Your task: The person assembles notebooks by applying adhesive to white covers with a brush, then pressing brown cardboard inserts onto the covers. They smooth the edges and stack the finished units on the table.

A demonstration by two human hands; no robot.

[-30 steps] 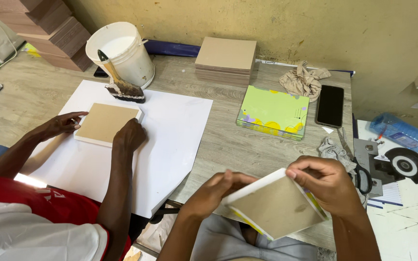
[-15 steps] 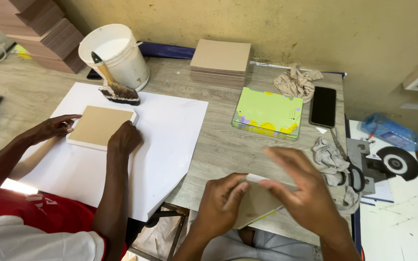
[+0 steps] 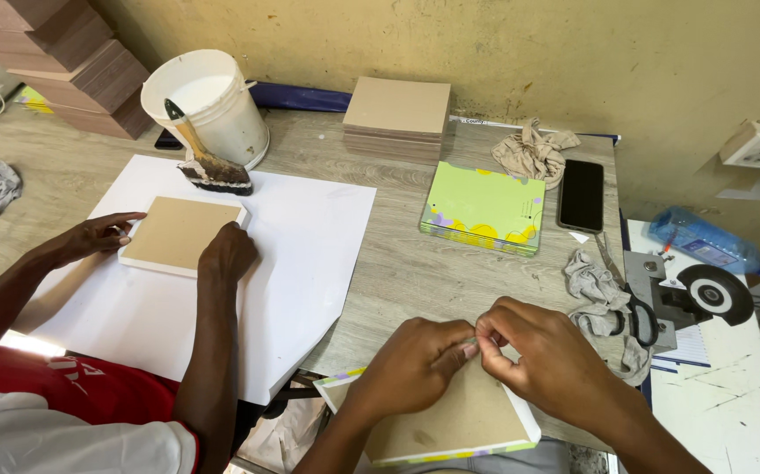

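The tan board [image 3: 450,421], tilted up between the hands a second ago, now lies flat at 6 o'clock. The right hand [image 3: 547,364], earlier at its right corner, now meets the left hand [image 3: 415,369], fingertips pinching together over the board's top edge.

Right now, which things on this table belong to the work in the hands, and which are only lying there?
In use:
- left hand and right hand, pinching together at the top edge of the tan board

Lying about:
- green notebook
- phone
- scissors
- rags
- board stack
- white bucket with brush
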